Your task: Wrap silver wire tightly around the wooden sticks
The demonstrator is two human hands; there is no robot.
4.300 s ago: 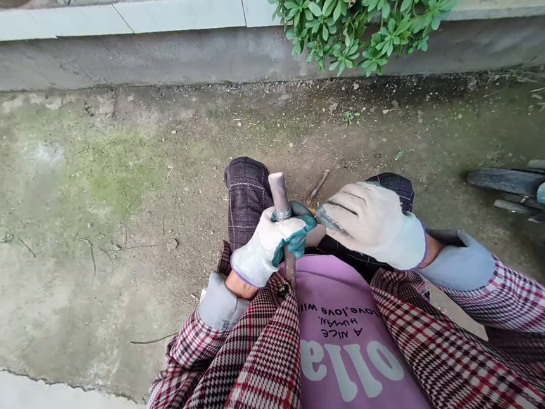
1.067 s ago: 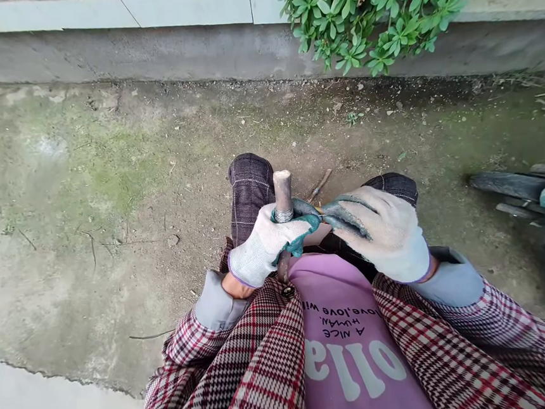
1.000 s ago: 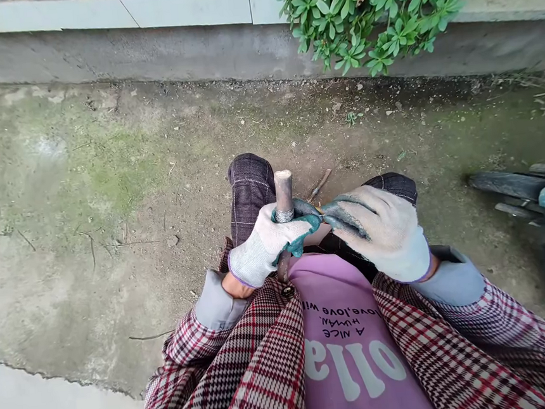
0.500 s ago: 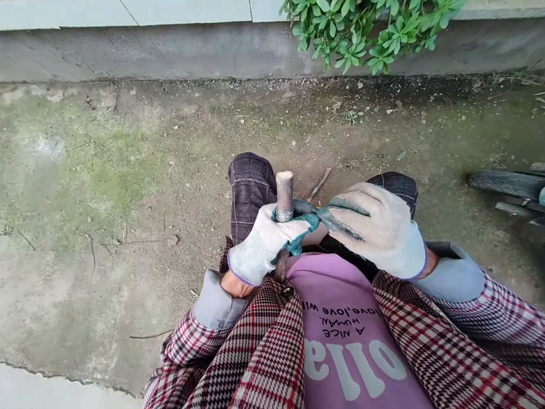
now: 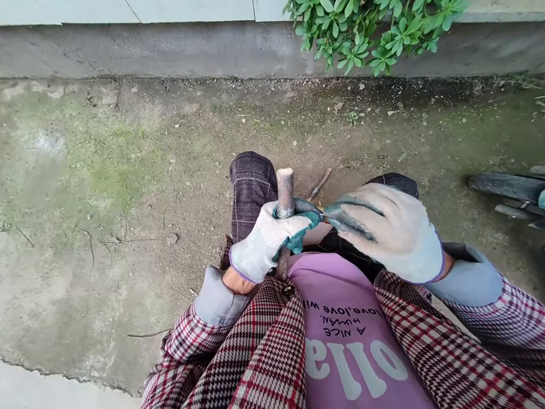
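Note:
My left hand (image 5: pixel 275 233), in a white glove with green-coated fingers, is closed around a short wooden stick (image 5: pixel 285 187). The stick stands up out of the fist, and its lower end shows below my hand. Several turns of thin wire (image 5: pixel 285 211) are wound around it just above the thumb. My right hand (image 5: pixel 383 230), gloved alike with dirty fingertips, is pinched just right of the left fingertips. A small orange-yellow bit shows between the two hands; what my right fingers grip is mostly hidden by the glove.
A broken twig (image 5: pixel 321 184) lies on the dirt ground (image 5: pixel 192 154) beyond my hands. A low tiled wall (image 5: pixel 167 45) runs across the back, with a leafy green shrub (image 5: pixel 380 13) hanging over it. At the right stands part of a wheeled vehicle (image 5: pixel 514 186).
My right hand has moved slightly to the right, widening the gap to my left hand, and the orange-yellow bit shows there. My left hand still grips the stick.

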